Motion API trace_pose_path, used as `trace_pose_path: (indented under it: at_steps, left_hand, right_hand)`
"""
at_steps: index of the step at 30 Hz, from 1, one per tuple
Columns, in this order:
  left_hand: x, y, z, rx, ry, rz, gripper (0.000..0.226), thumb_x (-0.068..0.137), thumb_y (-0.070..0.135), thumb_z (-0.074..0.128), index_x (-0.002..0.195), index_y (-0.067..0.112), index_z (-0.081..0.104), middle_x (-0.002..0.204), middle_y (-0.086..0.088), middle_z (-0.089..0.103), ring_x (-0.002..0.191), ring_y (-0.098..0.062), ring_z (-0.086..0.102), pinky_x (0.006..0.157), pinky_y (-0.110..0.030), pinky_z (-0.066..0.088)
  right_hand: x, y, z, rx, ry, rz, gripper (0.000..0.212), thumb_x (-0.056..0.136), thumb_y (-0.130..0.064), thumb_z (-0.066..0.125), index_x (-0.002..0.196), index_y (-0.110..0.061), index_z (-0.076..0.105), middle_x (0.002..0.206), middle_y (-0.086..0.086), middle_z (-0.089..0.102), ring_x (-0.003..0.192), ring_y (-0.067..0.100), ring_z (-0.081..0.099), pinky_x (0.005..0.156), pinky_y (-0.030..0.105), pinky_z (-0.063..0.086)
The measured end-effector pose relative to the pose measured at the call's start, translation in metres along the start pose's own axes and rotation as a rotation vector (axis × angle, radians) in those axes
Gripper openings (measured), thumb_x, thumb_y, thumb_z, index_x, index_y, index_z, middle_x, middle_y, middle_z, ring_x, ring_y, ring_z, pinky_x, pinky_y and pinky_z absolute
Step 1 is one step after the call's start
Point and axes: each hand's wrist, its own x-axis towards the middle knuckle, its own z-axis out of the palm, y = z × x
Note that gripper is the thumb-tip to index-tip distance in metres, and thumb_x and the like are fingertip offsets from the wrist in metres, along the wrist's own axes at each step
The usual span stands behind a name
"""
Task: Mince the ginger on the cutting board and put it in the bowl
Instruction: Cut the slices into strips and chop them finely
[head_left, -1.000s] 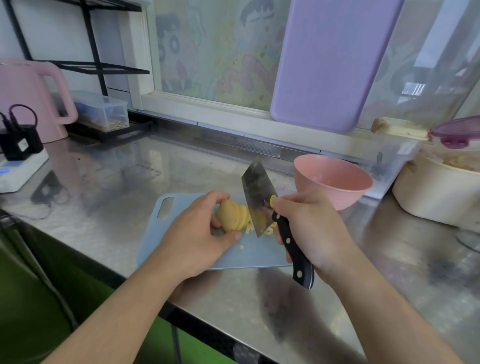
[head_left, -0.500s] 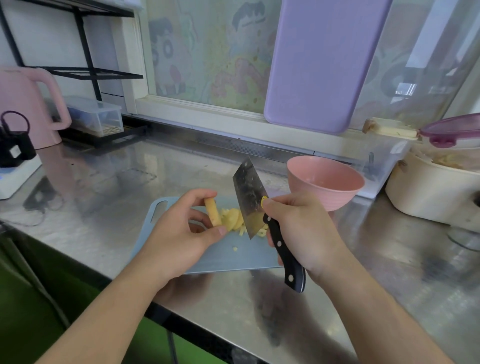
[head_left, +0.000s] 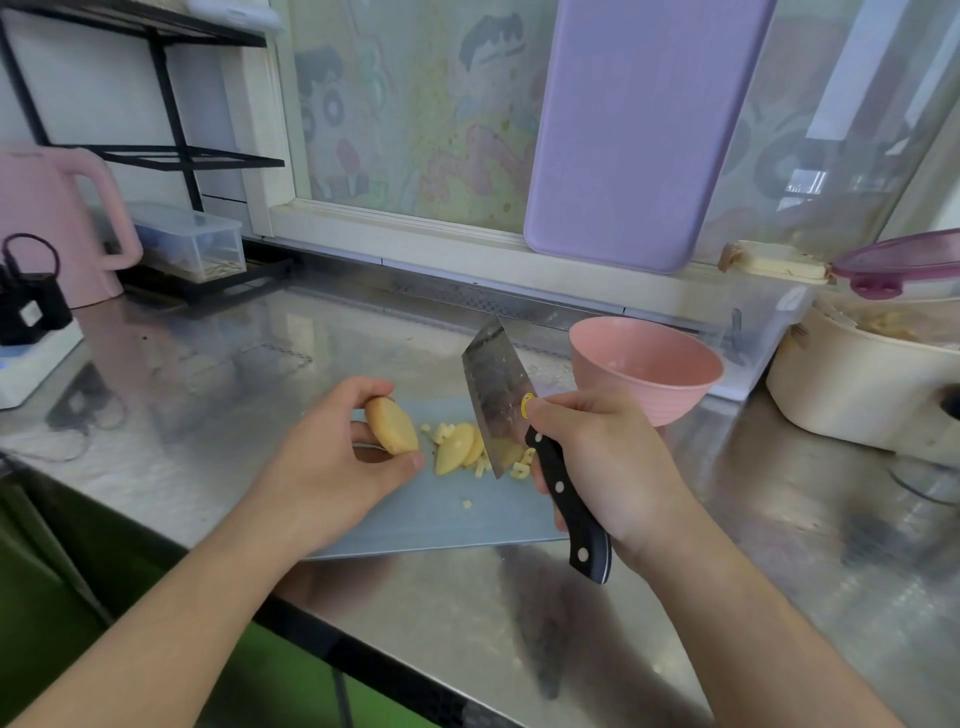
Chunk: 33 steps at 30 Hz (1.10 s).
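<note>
Ginger chunk (head_left: 390, 425) pinched in left hand (head_left: 332, 467) grip, beside slices (head_left: 457, 448).

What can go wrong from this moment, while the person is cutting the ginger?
1. The left hand pinches the ginger piece close to the knife held by the right hand; the fingertips could be cut on the next chop.
2. Small ginger bits lie scattered on the cutting board; some may be left behind or slide onto the counter.
3. The pink bowl stands just behind the knife hand and could be knocked.
</note>
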Motion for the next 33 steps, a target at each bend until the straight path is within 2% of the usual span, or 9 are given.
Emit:
trace_pose_path:
  at_steps: [3,6,9,12,14,17,23,29,33]
  left_hand:
    - [0.003,-0.006,-0.012,0.176,-0.05,-0.001,0.056,0.074,0.037,0.091,0.119,0.043,0.059,0.111,0.019,0.066,0.1,0.005,0.062,0.08,-0.014,0.044]
    - [0.005,-0.013,-0.021,0.293,-0.077,-0.037,0.048,0.072,0.045,0.09,0.108,0.042,0.059,0.113,0.023,0.063,0.104,0.006,0.057,0.082,-0.019,0.044]
    - [0.005,-0.01,-0.023,0.363,-0.091,-0.072,0.048,0.073,0.049,0.087,0.11,0.042,0.057,0.112,0.027,0.056,0.114,-0.002,0.054,0.09,-0.027,0.045]
    - [0.002,0.006,-0.014,0.377,-0.061,0.04,0.048,0.077,0.049,0.084,0.117,0.044,0.057,0.116,0.03,0.047,0.125,-0.005,0.042,0.104,-0.032,0.039]
    - [0.003,0.019,-0.002,0.382,-0.029,0.177,0.038,0.077,0.051,0.083,0.107,0.043,0.061,0.111,0.026,0.054,0.112,-0.001,0.049,0.097,-0.029,0.042]
    - [0.007,0.03,0.021,0.457,-0.075,0.241,0.032,0.077,0.056,0.081,0.097,0.04,0.061,0.097,0.021,0.058,0.093,-0.001,0.055,0.084,-0.031,0.051]
    - [0.015,0.029,0.042,0.496,-0.045,0.202,0.009,0.094,0.043,0.067,0.101,0.037,0.066,0.097,0.017,0.06,0.091,-0.008,0.059,0.083,-0.038,0.056]
    - [0.021,0.021,0.037,0.471,-0.019,0.16,0.011,0.094,0.022,0.067,0.091,0.03,0.072,0.084,0.015,0.07,0.08,-0.003,0.062,0.075,-0.032,0.056]
    - [0.026,0.021,0.037,0.55,-0.005,0.165,0.014,0.093,0.02,0.063,0.088,0.031,0.071,0.084,0.013,0.069,0.081,-0.011,0.064,0.074,-0.038,0.059]
  right_hand:
    - [0.001,0.0,0.0,0.005,0.0,-0.003,0.041,0.1,-0.014,0.058,0.062,0.001,0.057,0.054,0.019,0.053,0.04,0.022,0.038,0.039,0.024,0.039]
    - [0.0,0.0,0.001,0.002,-0.01,-0.004,0.043,0.1,-0.015,0.058,0.058,-0.008,0.057,0.053,0.019,0.053,0.039,0.023,0.038,0.039,0.024,0.038]
    - [-0.001,-0.001,0.001,0.008,-0.016,-0.003,0.042,0.101,-0.015,0.058,0.06,-0.005,0.057,0.051,0.017,0.053,0.04,0.023,0.037,0.038,0.024,0.038]
    - [0.001,0.001,-0.001,0.019,0.004,-0.018,0.042,0.101,-0.015,0.058,0.068,0.01,0.053,0.051,0.017,0.052,0.041,0.023,0.037,0.039,0.025,0.037]
    - [0.003,0.001,-0.002,0.005,0.026,-0.041,0.042,0.101,-0.015,0.058,0.071,0.014,0.054,0.054,0.019,0.053,0.042,0.023,0.038,0.041,0.026,0.036]
    - [0.005,0.002,-0.003,-0.015,0.057,-0.056,0.043,0.099,-0.014,0.059,0.062,0.005,0.059,0.055,0.019,0.052,0.042,0.023,0.04,0.044,0.028,0.037]
    - [0.009,0.003,-0.005,-0.011,0.082,-0.066,0.039,0.099,-0.014,0.06,0.078,0.019,0.055,0.056,0.019,0.05,0.042,0.022,0.04,0.052,0.035,0.036]
    - [0.007,0.003,-0.005,-0.021,0.065,-0.06,0.046,0.1,-0.015,0.059,0.055,-0.006,0.066,0.056,0.021,0.055,0.039,0.022,0.04,0.048,0.03,0.035]
    - [0.007,0.004,-0.004,-0.015,0.073,-0.065,0.04,0.099,-0.014,0.059,0.071,0.014,0.058,0.058,0.023,0.053,0.041,0.021,0.039,0.05,0.034,0.036]
